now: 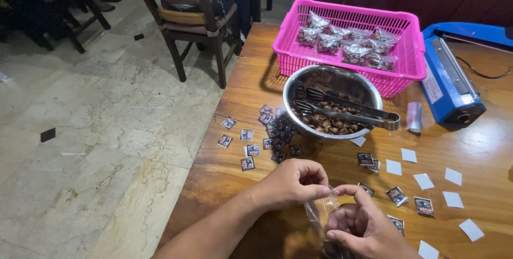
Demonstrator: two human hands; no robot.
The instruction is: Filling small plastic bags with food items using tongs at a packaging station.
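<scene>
My left hand (294,184) and my right hand (363,227) meet at the near edge of a wooden table (246,82); both pinch the top of a small clear plastic bag (320,211) held between them. Just beyond the hands stands a steel bowl (299,85) of brown nuts with metal tongs (347,112) lying across it. Several small dark printed stickers (267,136) lie scattered left of the bowl. More stickers and white paper squares (422,181) lie to the right.
A pink plastic basket (347,16) with several filled clear packets stands at the back. A blue heat sealer (449,82) sits at the right, with a small silvery roll (414,117) beside it. A wooden chair (189,24) stands on the stone floor to the left.
</scene>
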